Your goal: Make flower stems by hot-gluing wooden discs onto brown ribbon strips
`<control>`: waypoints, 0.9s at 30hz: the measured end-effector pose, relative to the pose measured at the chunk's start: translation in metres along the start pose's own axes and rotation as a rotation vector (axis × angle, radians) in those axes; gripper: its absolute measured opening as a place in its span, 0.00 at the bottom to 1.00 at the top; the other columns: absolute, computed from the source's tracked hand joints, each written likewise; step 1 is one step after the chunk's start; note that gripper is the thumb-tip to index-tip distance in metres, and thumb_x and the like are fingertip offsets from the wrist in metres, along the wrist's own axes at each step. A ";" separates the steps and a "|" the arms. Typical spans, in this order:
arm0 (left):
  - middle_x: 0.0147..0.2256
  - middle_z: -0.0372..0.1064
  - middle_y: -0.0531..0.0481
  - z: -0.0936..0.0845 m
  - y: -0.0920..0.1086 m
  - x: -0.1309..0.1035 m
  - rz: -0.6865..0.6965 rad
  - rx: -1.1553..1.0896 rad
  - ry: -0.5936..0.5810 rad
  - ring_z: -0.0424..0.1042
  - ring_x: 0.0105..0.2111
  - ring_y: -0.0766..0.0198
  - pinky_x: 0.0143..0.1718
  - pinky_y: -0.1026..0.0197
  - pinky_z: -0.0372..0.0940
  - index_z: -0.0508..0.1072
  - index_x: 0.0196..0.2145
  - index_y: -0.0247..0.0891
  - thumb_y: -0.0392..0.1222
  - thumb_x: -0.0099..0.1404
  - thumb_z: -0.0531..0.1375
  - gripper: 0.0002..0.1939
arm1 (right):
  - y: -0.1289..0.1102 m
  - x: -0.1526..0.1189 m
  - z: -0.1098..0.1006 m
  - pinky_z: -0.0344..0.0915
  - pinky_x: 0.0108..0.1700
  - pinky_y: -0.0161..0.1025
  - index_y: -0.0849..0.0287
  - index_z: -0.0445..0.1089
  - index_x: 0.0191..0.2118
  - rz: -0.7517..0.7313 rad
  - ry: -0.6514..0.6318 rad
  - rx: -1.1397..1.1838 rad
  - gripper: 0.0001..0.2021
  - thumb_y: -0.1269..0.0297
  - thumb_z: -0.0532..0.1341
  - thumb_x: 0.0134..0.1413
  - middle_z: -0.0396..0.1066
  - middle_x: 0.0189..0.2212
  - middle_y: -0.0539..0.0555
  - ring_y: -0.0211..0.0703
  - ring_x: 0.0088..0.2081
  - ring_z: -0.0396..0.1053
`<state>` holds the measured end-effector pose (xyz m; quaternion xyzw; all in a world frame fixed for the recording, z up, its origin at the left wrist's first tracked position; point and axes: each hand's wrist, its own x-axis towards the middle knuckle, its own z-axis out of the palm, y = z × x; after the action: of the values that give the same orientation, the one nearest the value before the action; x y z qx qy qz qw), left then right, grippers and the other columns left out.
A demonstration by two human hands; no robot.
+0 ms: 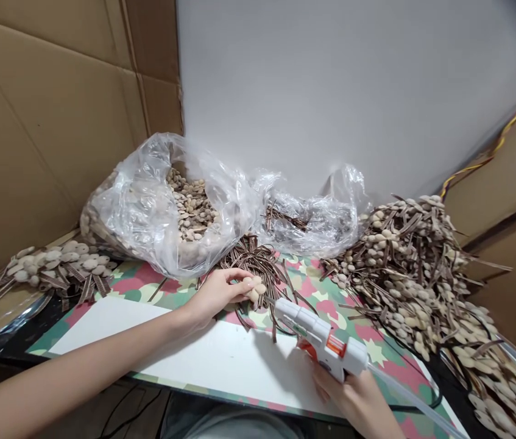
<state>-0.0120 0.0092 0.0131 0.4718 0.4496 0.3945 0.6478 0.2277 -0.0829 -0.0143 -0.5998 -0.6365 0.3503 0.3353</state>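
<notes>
Extending a long, bare left forearm (111, 353) behind a pinching, bare left hand (221, 292); gripping with a bare, curled right hand (353, 393) to its right.

no legible words, numbers or brands — green mark (300, 328) on white glue gun (319, 332), too small to read

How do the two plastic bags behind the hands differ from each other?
The left bag is larger; the right bag is smaller. The left bag's opening shows pale oval pieces, while the right bag shows brown strips. Both bags are clear, crumpled plastic.
</notes>
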 end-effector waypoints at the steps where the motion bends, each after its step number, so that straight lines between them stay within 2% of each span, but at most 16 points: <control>1: 0.33 0.74 0.43 0.000 0.000 -0.001 -0.001 0.001 0.003 0.72 0.31 0.65 0.33 0.67 0.66 0.73 0.36 0.32 0.45 0.54 0.63 0.15 | 0.000 0.000 0.001 0.67 0.28 0.37 0.59 0.74 0.40 0.000 0.028 -0.004 0.19 0.51 0.58 0.47 0.71 0.23 0.55 0.48 0.29 0.70; 4: 0.31 0.73 0.45 0.001 -0.001 -0.002 0.019 0.049 0.029 0.71 0.28 0.66 0.27 0.67 0.64 0.72 0.33 0.33 0.46 0.53 0.64 0.14 | -0.002 0.000 0.003 0.68 0.32 0.38 0.59 0.74 0.39 0.018 0.099 -0.019 0.19 0.50 0.59 0.46 0.73 0.28 0.56 0.50 0.34 0.70; 7: 0.27 0.71 0.48 0.002 -0.001 -0.002 0.070 0.151 0.097 0.64 0.20 0.71 0.17 0.70 0.56 0.72 0.32 0.33 0.48 0.52 0.63 0.15 | -0.003 0.000 0.004 0.67 0.40 0.39 0.56 0.73 0.40 0.026 0.035 -0.060 0.17 0.52 0.58 0.48 0.73 0.36 0.56 0.51 0.40 0.69; 10: 0.27 0.70 0.48 0.004 -0.001 -0.003 0.066 0.122 0.114 0.62 0.18 0.72 0.17 0.69 0.57 0.73 0.31 0.32 0.47 0.52 0.63 0.14 | -0.002 0.002 0.003 0.66 0.44 0.40 0.56 0.73 0.40 0.030 0.013 -0.077 0.16 0.54 0.58 0.49 0.72 0.39 0.56 0.51 0.41 0.68; 16: 0.27 0.72 0.47 0.008 0.000 -0.003 0.085 0.072 0.115 0.66 0.21 0.70 0.24 0.67 0.62 0.74 0.29 0.31 0.43 0.52 0.64 0.11 | -0.004 0.007 0.002 0.68 0.32 0.37 0.57 0.73 0.35 -0.006 0.016 -0.011 0.15 0.52 0.60 0.46 0.71 0.23 0.53 0.47 0.29 0.68; 22: 0.26 0.72 0.47 0.007 0.000 -0.004 0.136 0.159 0.114 0.67 0.23 0.68 0.26 0.65 0.62 0.74 0.30 0.31 0.44 0.53 0.63 0.12 | -0.010 0.008 0.004 0.64 0.26 0.34 0.61 0.70 0.36 0.033 -0.026 0.009 0.16 0.53 0.57 0.51 0.65 0.19 0.51 0.41 0.23 0.64; 27: 0.29 0.73 0.45 0.005 -0.002 -0.004 0.171 0.255 0.119 0.68 0.26 0.65 0.27 0.64 0.61 0.74 0.31 0.32 0.47 0.54 0.62 0.14 | -0.013 0.009 0.005 0.63 0.25 0.34 0.61 0.72 0.34 0.014 0.028 0.050 0.17 0.50 0.59 0.47 0.64 0.16 0.50 0.42 0.22 0.64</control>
<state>-0.0082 0.0041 0.0129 0.5625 0.4918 0.4150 0.5191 0.2161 -0.0746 -0.0060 -0.6005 -0.6185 0.3602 0.3566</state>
